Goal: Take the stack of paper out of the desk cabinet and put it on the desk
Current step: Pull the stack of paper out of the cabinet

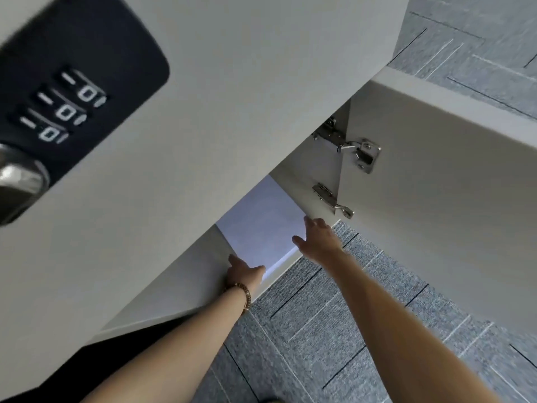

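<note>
Reaching, two hands (245, 271) (318, 239), one paper stack (261, 225), two hinges (348, 149)

The stack of paper (261, 228) was white with a faint bluish cast and lay flat on the floor of the open desk cabinet (290, 68), its near corner close to the front edge. Its far end was hidden behind the cabinet's pale grey front.
</note>
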A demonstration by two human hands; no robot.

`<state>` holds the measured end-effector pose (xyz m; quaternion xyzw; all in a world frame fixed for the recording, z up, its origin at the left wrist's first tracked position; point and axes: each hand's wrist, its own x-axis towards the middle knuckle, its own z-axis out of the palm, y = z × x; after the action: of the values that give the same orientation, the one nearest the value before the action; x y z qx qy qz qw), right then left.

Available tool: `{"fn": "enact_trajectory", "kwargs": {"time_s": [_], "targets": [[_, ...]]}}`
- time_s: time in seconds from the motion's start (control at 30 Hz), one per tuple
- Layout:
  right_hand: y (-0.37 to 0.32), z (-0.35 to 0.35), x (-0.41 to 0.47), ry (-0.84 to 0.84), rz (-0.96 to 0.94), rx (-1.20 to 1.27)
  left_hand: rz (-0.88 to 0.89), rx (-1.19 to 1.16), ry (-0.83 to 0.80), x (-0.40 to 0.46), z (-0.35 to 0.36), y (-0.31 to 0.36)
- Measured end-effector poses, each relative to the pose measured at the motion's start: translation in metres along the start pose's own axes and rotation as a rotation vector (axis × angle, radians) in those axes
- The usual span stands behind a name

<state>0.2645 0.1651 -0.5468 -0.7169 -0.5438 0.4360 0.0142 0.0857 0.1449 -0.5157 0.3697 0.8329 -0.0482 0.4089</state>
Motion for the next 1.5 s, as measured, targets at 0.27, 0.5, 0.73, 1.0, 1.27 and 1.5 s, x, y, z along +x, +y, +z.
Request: {"fn": "enact_trajectory", "kwargs": {"time_s": [0.27,0.5,0.73,1.0,1.27,1.5], "targets": [[0.005,0.014,0.026,0.131,0.014,0.02,-0.019,-0.085,0.062,0.013,0.021,0.004],[0.004,0.014,0.045,0.143,0.091,0.02,-0.168,-0.218,0.104,0.027,0.041,0.012],[0.012,0.02,0.038,0.245,0.053,0.131,-0.161,-0.274,0.129,0.025,0.045,0.011],[0.033,0.022,0.014,0.212,0.11,0.333,-0.107,-0.379,0.006,0.002,0.055,-0.011],[0.081,0.039,-0.016,0.092,0.204,0.574,0.027,-0.261,0.003,-0.008,0.077,-0.058],[0.097,0.037,-0.028,0.04,0.263,0.614,-0.095,-0.448,0.036,-0.013,0.073,-0.054]]}}
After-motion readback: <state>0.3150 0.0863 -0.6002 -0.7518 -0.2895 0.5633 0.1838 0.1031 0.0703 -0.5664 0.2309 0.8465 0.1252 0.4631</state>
